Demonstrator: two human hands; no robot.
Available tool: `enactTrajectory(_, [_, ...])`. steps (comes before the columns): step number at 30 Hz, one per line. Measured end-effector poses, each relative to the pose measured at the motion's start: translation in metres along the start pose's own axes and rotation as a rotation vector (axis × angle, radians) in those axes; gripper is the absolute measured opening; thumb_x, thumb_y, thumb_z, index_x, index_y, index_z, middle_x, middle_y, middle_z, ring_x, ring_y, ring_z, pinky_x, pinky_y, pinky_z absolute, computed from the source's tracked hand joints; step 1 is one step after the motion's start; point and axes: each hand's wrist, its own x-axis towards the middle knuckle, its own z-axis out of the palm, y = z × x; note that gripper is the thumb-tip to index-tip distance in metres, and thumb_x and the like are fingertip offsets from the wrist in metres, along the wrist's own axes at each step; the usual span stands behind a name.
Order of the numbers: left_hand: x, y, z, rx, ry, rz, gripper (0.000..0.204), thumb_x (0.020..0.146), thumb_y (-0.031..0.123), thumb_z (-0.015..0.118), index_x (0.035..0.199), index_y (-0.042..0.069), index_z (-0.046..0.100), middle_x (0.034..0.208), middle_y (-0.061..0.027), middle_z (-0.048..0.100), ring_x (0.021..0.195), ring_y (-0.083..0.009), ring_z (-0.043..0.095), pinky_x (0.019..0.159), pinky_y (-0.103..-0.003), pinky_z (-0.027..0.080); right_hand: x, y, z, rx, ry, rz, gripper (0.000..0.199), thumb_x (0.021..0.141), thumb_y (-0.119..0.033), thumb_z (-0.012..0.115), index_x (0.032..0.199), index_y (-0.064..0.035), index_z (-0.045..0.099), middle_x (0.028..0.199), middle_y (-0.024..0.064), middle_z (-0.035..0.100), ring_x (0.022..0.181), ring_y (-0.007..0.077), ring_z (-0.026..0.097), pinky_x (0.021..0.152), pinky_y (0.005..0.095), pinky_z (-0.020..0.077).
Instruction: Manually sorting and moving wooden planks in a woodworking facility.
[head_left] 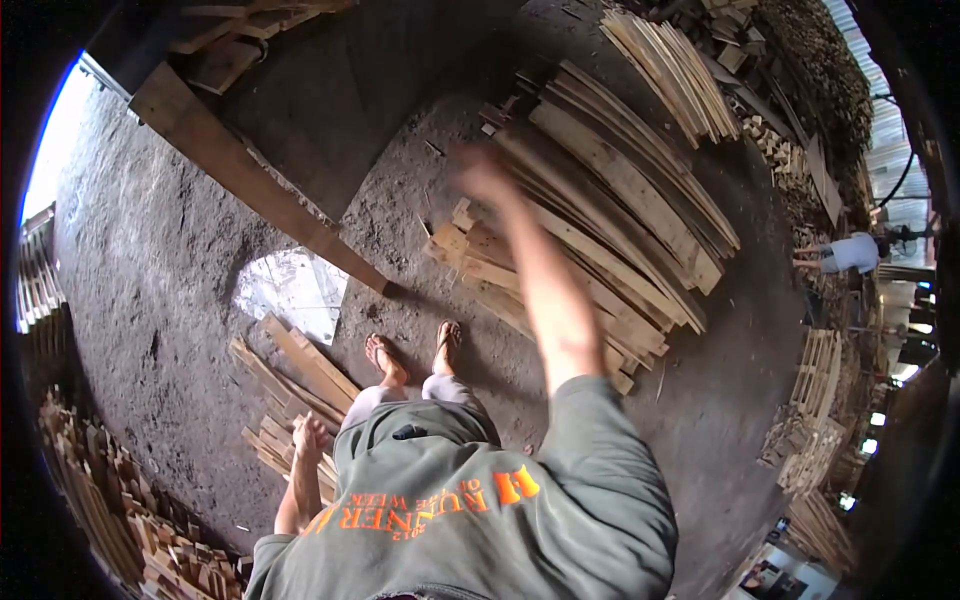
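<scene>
Planks [610, 215] — long board [258, 193], sheet [292, 288] nearby

Plank stack [640, 205] is lying on the dirt floor [170, 330], ahead-right of the worker's feet [448, 340]; slat bundle [672, 78] is sitting beyond it. Single board [260, 190] is running in from front-left, ending just ahead of the feet. Sheet [292, 290] is lying left of its near end; closer in, loose boards [312, 362] are lying left.

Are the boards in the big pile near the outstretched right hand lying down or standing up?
Lying down: the boards are stacked along the ground, several with broad faces turned upward.
</scene>
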Motion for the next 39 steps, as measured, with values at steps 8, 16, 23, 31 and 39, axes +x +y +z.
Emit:
enactTrajectory(8, [0.024, 0.038, -0.019, 0.008, 0.074, -0.082, 0.032, 0.095, 0.034, 0.057, 0.072, 0.017, 0.044, 0.057, 0.0038, 0.036, 0.045, -0.0105, 0.033, 0.038, -0.025, 0.027, -0.145, 0.033, 0.216, -0.11, -0.562, -0.342, 0.052, 0.077, -0.026, 0.072, 0.123, -0.0044, 0.06, 0.12, 0.0157, 0.063, 0.11, 0.0258, 0.061, 0.092, 0.0384, 0.0485])
enactTrajectory(16, [0.031, 0.167, 0.076, 0.308, 0.209, 0.511, 0.03, 0.089, 0.029, 0.068, 0.107, 0.006, 0.06, 0.083, -0.0002, 0.059, 0.068, -0.0114, 0.055, 0.059, -0.027, 0.045, -0.254, 0.162, 0.177, 0.547, 0.058, 0.672, 0.033, 0.084, -0.015, 0.068, 0.115, -0.0091, 0.058, 0.086, 0.0049, 0.064, 0.062, 0.0139, 0.061, 0.044, 0.0281, 0.0469])
enactTrajectory(23, [-0.066, 0.377, 0.255, 0.415, 0.196, 1.444, 0.059, 0.088, 0.03, 0.069, 0.135, 0.002, 0.045, 0.137, -0.019, 0.049, 0.127, -0.0286, 0.048, 0.096, -0.042, 0.048, -0.247, 0.109, 0.181, 0.782, -0.017, 0.736, 0.032, 0.088, -0.02, 0.066, 0.117, -0.0073, 0.057, 0.098, 0.0108, 0.067, 0.077, 0.0219, 0.068, 0.059, 0.033, 0.0561])
enactTrajectory(31, [-0.209, 0.547, 0.404, 0.325, 0.675, 2.384, 0.068, 0.087, 0.033, 0.071, 0.139, 0.003, 0.038, 0.136, -0.017, 0.04, 0.129, -0.0305, 0.038, 0.103, -0.047, 0.038, -0.082, -0.041, 0.039, 0.388, 0.422, -0.076, 0.033, 0.089, -0.028, 0.068, 0.098, 0.0019, 0.059, 0.092, 0.0073, 0.059, 0.083, 0.0161, 0.053, 0.074, 0.031, 0.0448])
enactTrajectory(39, [-0.218, 0.613, 0.46, 0.219, 0.712, 2.42, 0.073, 0.093, 0.036, 0.063, 0.141, -0.005, 0.027, 0.136, -0.024, 0.031, 0.126, -0.0314, 0.038, 0.109, -0.044, 0.03, 0.014, -0.204, -0.165, -0.033, 0.605, -1.075, 0.074, 0.086, -0.043, 0.066, 0.137, 0.0047, 0.041, 0.137, 0.0255, 0.044, 0.122, 0.0401, 0.046, 0.101, 0.0472, 0.0368])
